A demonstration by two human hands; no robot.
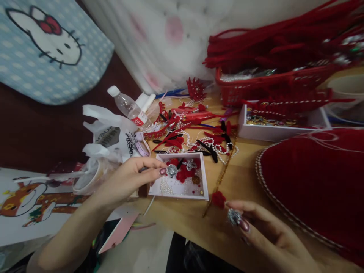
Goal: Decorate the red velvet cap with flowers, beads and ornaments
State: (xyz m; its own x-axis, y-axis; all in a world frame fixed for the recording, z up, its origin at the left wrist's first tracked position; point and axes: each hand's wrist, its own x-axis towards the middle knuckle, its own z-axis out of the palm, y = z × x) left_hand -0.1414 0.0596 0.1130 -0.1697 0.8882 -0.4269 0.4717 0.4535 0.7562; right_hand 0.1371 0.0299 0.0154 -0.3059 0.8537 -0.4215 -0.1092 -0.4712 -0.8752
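Observation:
My left hand (pixel 142 172) reaches over a small white box (pixel 203 182), thumb and forefinger pinched on a round silver rhinestone ornament (pixel 172 170). Inside the box lie red fabric flowers (pixel 184 173), another silver ornament (pixel 190 164), a gold-coloured disc (pixel 196 179) and loose white beads (pixel 166 186). Lower right, my right hand (pixel 261 227) is closed, with a silver rhinestone ornament (pixel 234 217) between thumb and forefinger. A small red flower (pixel 218 199) shows at the forefinger's tip; whether it is gripped too is hard to see.
Behind the box are strewn red trims, black clips (pixel 209 149) and bead strings (pixel 210 142). A plastic bottle (pixel 129 108) and white bag (pixel 105 129) stand left. A red basket (pixel 236 89), another white box (pixel 267 132) and a large red beaded-edge piece (pixel 313 182) fill the right.

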